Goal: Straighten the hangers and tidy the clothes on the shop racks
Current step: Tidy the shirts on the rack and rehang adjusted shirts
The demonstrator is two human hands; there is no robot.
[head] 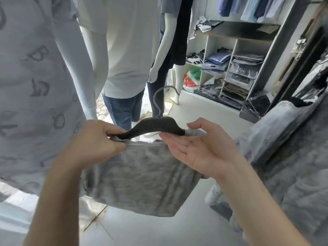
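A black hanger (pixel 156 126) with a grey metal hook (pixel 160 99) carries a folded grey garment (pixel 142 176) in front of me. My left hand (pixel 96 141) pinches the hanger's left end together with the garment's edge. My right hand (pixel 200 148) lies palm up with straight fingers under the hanger's right end, touching the garment there. The hook points up and hangs on nothing.
Dressed mannequins (pixel 122 50) stand close ahead, one in a printed pale shirt (pixel 35 86) at the left. Grey clothes (pixel 292 157) hang on a rack at the right. Shelves (pixel 236 71) with folded clothes fill the back right. Pale floor (pixel 195 107) lies between.
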